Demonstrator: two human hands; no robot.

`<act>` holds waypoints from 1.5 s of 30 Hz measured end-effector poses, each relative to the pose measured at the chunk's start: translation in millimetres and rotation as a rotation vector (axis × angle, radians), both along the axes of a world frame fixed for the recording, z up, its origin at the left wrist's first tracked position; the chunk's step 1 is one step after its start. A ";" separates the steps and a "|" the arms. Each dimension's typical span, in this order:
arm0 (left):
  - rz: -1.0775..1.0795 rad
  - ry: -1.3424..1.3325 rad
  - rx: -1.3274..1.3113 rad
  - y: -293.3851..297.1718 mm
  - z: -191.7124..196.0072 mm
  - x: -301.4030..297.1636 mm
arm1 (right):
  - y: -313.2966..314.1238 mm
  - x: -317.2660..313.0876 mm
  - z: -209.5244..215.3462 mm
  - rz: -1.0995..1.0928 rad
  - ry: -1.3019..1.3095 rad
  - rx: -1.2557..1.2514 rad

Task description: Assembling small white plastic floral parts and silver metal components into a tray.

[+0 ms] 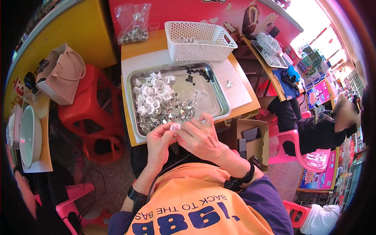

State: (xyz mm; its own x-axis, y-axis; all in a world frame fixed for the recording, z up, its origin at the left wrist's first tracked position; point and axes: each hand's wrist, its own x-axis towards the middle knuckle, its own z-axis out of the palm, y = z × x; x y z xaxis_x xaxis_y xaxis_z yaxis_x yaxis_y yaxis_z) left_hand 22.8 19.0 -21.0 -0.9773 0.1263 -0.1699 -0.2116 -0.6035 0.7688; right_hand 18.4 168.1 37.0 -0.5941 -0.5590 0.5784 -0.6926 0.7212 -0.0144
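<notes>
Above the near edge of the metal tray (224,92), my left hand (158,141) pinches a small white plastic part (175,127), rounded like a ring. My right hand (200,138) meets it from the right, thumb and fingers pressed together at the part's edge; whatever they grip there is hidden. Inside the tray, white plastic parts (150,94) are heaped at the left. Small shiny metal pieces (158,117) lie nearer to my hands, and little black pieces (197,74) sit at the far right.
Behind the tray stands a white perforated basket (199,52). A clear bag of metal pieces (134,35) is at the table's far left corner. Red stools (84,105) are to the left, beside a beige handbag (64,74). Another person (317,129) sits at the right.
</notes>
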 end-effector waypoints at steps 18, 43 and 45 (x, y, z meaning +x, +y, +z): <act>-0.033 0.000 -0.068 2.8 -9.4 -2.3 | 4.7 2.7 -7.9 0.005 -0.066 -0.045; -0.179 -0.004 0.369 -13.9 7.7 -10.3 | 21.8 -45.1 10.4 0.080 -0.265 -0.423; -0.174 0.008 0.391 -17.5 5.7 -11.0 | 28.2 -82.8 11.6 0.003 -0.394 -0.424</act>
